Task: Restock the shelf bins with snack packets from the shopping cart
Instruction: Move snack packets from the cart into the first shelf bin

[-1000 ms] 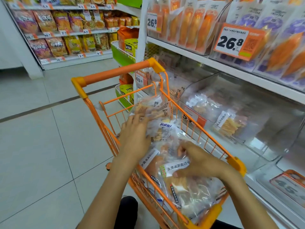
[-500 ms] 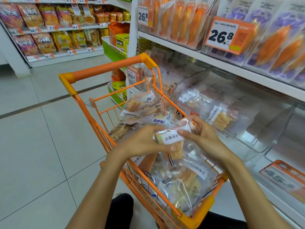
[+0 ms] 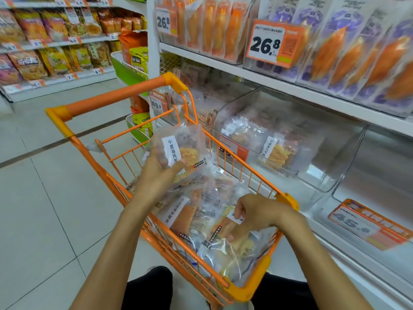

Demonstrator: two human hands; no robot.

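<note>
An orange wire shopping cart (image 3: 96, 113) stands in front of me, filled with several clear snack packets (image 3: 201, 222). My left hand (image 3: 156, 173) holds one clear snack packet (image 3: 181, 146) with a white label above the cart. My right hand (image 3: 252, 213) reaches down into the cart's near right corner, fingers curled among the packets there; whether it grips one is unclear. To the right, a clear plastic shelf bin (image 3: 279, 139) holds similar packets.
A second clear bin (image 3: 377, 166) lies further right with an orange price tag (image 3: 366, 222) in front. The shelf above carries orange snack bags and a 26.8 tag (image 3: 268, 43). Another snack shelf (image 3: 51, 52) stands across the tiled aisle at left.
My left hand has lifted one packet up and away over the cart. My right hand has let go of it and dropped back into the cart's near right corner.
</note>
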